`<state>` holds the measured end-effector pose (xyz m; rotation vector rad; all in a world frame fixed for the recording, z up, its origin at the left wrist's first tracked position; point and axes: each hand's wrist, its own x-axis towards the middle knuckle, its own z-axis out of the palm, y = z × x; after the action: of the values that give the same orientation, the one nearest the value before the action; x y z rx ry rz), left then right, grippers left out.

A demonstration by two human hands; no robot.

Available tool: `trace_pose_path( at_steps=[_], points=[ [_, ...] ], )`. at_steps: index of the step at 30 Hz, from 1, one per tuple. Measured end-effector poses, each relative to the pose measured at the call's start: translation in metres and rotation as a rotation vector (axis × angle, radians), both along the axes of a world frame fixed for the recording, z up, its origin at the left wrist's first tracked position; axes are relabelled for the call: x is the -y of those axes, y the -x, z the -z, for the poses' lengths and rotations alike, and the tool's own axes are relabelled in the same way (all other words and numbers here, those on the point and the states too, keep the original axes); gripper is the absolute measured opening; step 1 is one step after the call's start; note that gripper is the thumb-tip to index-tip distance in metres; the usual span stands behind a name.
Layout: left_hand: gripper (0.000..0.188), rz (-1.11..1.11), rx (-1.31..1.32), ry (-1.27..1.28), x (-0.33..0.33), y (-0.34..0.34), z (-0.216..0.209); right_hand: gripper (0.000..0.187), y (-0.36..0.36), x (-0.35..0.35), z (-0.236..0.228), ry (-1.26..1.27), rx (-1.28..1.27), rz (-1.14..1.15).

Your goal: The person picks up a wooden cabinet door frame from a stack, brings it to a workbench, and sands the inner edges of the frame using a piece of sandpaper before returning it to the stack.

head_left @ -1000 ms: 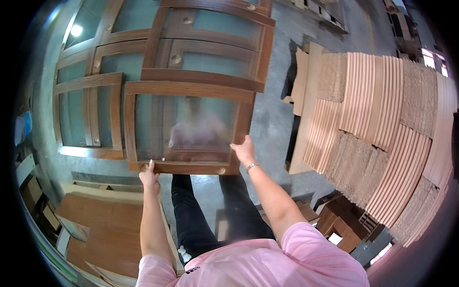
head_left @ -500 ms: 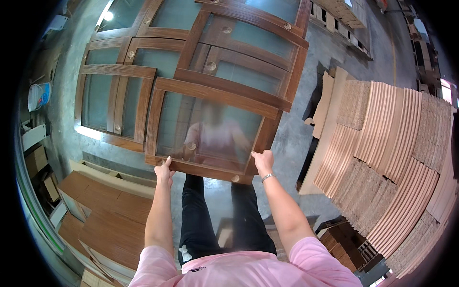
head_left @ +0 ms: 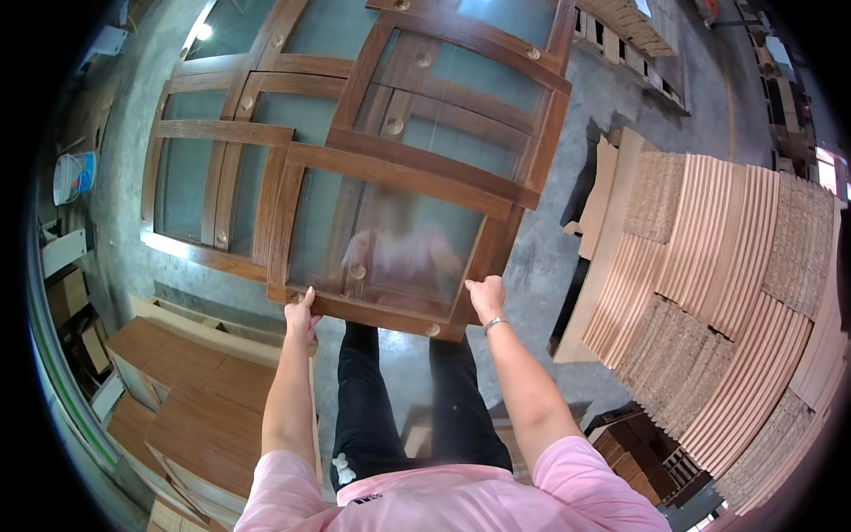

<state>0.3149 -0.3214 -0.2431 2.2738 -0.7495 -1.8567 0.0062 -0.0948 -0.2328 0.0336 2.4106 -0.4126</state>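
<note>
A brown wood-framed glass door panel [head_left: 396, 165] lies topmost at the near end of a stack of similar panels. My left hand [head_left: 301, 312] is closed on its near left corner, thumb on top and fingers under the frame. At the near right corner my right hand [head_left: 486, 299] grips the frame too, thumb over the edge. Small clear round discs, one of them a disc [head_left: 357, 271] seen through the glass, sit at frame corners. Beyond lies another glass door panel [head_left: 434, 170], overlapping others. More framed panels [head_left: 232, 129] are stacked to the left.
A tall stack of light wooden boards [head_left: 709, 266] stands to my right. At lower left are brown-topped boards or boxes [head_left: 208, 434]. A white bucket [head_left: 73, 180] stands far left. Grey concrete floor [head_left: 550, 266] shows around the panels, and a pallet [head_left: 634, 58] lies at far right.
Hardly anything differs. Both hands and the near edge of the held panel have shifted very slightly left; the grips look the same.
</note>
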Motion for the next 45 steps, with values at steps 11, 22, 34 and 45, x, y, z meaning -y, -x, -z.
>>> trace_pose_path(
  at_steps=[11, 22, 34, 45],
  points=[
    [0.048, 0.807, 0.223, 0.189, -0.056, -0.073, -0.002, 0.028, -0.013, -0.067, -0.047, 0.086, 0.260, -0.180],
    [0.031, 0.865, 0.211, 0.206, -0.104, -0.047, -0.102, 0.027, 0.004, -0.195, -0.096, 0.088, 0.349, -0.362],
    [0.024, 0.592, 0.081, 0.194, -0.229, -0.050, -0.224, 0.019, 0.137, -0.208, -0.150, 0.232, 0.190, -0.492],
    [0.028, 0.569, 0.176, 0.246, -0.333, -0.079, -0.247, 0.019, 0.142, -0.201, -0.167, 0.213, 0.213, -0.701]
  ],
)
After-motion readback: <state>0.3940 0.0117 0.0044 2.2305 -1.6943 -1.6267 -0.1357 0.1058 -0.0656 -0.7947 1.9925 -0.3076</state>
